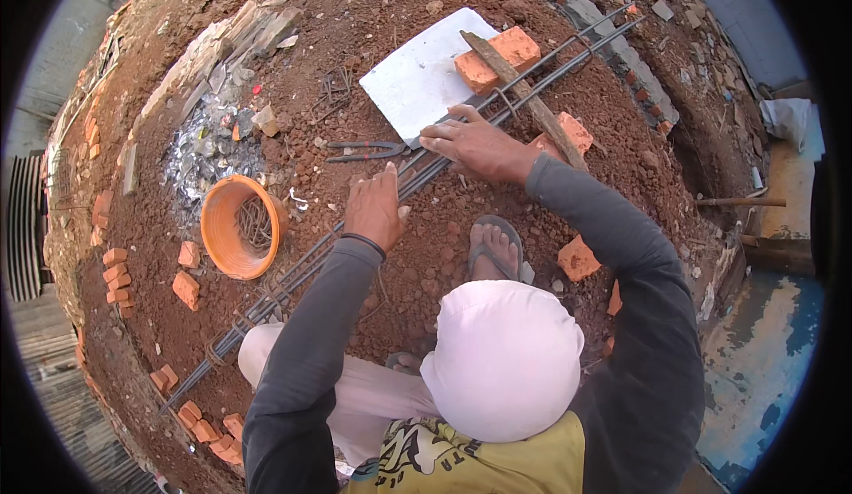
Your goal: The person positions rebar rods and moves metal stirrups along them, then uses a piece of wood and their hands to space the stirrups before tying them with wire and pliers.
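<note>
A long reinforcing-bar cage [550, 75] of thin steel rods with square ties runs diagonally from lower left to upper right. My left hand [373, 210] is closed over the rods near their middle, fingers pointing away from me. Farther up and to the right, my right hand [479, 145] grips the same rods, its fingers reaching left. Both palms and the undersides of the fingers are hidden. Pincers [368, 150] with dark handles lie on the soil just beyond the rods, their head near my right fingertips. A white sheet [426, 72] lies behind them.
A wooden stick [497, 63] crosses the upper rods beside orange bricks [510, 55]. An orange bucket [213, 228] holding bent wire pieces stands at left, near a litter heap [213, 148]. A sandalled foot [495, 250] rests near the rods. Loose bricks [579, 259] dot the reddish soil.
</note>
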`<state>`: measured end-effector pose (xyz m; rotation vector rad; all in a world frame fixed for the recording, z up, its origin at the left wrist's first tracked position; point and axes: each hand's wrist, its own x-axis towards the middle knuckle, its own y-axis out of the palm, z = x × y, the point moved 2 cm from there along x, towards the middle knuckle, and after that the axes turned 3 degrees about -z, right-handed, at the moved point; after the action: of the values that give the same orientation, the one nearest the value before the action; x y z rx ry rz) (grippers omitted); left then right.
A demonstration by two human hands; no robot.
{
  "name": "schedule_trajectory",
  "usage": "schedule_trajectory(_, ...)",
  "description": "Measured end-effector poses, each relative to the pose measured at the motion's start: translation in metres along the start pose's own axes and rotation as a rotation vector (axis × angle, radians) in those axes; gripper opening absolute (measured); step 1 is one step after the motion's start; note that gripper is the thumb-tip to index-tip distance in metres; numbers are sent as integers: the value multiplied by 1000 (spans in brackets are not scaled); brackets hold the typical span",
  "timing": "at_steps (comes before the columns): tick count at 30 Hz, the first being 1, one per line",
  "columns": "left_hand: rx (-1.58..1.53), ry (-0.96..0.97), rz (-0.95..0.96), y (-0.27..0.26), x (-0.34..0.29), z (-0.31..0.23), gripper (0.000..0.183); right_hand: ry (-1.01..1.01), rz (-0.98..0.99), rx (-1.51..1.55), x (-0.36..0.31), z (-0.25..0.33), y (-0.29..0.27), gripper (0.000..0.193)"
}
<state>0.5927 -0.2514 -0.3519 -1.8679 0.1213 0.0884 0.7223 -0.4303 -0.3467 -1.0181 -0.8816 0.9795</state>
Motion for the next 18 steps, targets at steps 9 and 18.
schedule_trajectory(9,-78,-161,187,-24,-23,25,57,-139,-98,132,40,67,50,67)
schedule_trajectory(18,-296,-126,14,-26,-42,47,79,741,-768,83,-80,-36,-40,25)
